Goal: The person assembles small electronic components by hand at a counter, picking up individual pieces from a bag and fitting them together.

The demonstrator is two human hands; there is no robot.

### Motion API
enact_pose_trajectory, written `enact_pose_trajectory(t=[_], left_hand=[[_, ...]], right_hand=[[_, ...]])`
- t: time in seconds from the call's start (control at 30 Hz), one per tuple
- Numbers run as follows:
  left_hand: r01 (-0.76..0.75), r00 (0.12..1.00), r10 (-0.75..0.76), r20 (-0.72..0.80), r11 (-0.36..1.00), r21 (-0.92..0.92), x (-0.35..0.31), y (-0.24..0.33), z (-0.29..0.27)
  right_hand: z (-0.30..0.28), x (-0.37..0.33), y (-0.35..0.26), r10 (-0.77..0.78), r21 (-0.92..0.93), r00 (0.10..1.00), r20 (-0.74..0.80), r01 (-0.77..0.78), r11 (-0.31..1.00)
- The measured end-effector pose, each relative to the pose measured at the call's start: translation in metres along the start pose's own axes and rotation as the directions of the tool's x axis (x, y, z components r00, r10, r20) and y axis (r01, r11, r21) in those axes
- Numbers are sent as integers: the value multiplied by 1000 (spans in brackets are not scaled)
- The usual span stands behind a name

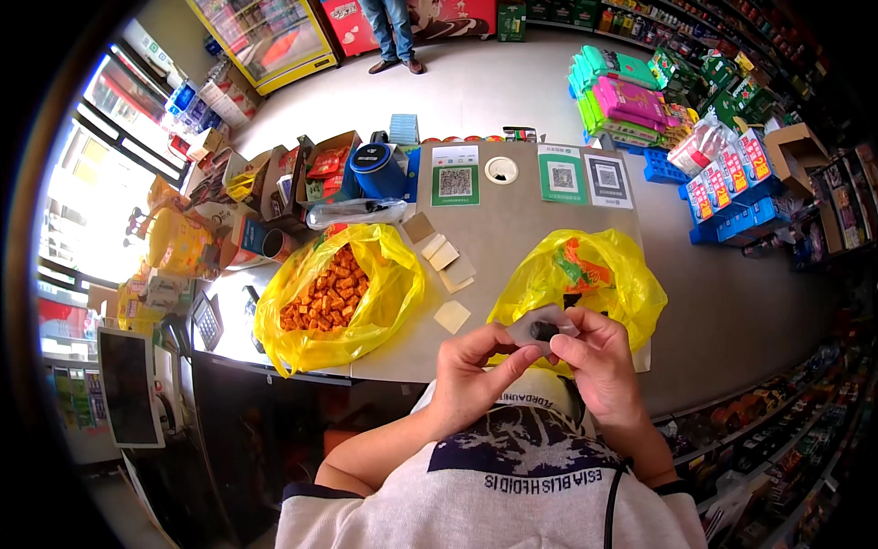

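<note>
Over the counter's near edge, a small translucent wrapper (519, 330) with a dark lump (543, 331) in it is held between my two hands. My left hand (476, 368) pinches its left side. Thumb and fingers of my right hand (599, 366) close on its right side, beside the lump. Just beyond stands an open yellow plastic bag (638, 285), with an orange and green packet (585, 267) inside; its lower contents are mostly hidden. Another yellow bag (400, 258) on the left holds many orange-brown cubes (327, 295). Between the bags lie several small pale paper squares (452, 317).
Code cards (455, 178) lie along the counter's far side, near a round white-rimmed fitting (501, 170). A blue canister (377, 170) and snack boxes (331, 165) crowd the far left. A calculator (208, 322) and monitor (131, 389) sit left. A person (390, 32) stands beyond.
</note>
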State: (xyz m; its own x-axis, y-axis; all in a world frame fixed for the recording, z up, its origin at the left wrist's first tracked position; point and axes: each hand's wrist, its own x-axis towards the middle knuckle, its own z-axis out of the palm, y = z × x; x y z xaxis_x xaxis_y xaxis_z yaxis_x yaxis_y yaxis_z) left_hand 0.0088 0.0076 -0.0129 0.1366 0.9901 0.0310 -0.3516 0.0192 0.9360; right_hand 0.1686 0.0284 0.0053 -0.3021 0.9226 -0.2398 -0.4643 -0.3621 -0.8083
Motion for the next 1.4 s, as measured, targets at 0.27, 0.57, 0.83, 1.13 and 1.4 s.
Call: enact_pose_trajectory(t=[0.27,0.57,0.83,1.13,1.4], left_hand=[[15,996,-19,-85,999,-47,0,11,-2],[51,985,-56,-163,998,-33,2,15,-1],[14,993,-16,-116,1000,-14,0,14,-2],[225,973,-227,42,894,-387,9,2,-23],[209,977,-205,55,884,-418,1,-3,-19]], right_hand=[[2,-1,-7,46,-89,997,66,-40,995],[-3,5,-9,131,-112,984,118,-118,987],[-1,7,-9,145,-87,982,123,-135,987],[-4,7,-6,124,-89,977,173,-110,990],[1,4,-7,71,-176,989,133,-47,983]])
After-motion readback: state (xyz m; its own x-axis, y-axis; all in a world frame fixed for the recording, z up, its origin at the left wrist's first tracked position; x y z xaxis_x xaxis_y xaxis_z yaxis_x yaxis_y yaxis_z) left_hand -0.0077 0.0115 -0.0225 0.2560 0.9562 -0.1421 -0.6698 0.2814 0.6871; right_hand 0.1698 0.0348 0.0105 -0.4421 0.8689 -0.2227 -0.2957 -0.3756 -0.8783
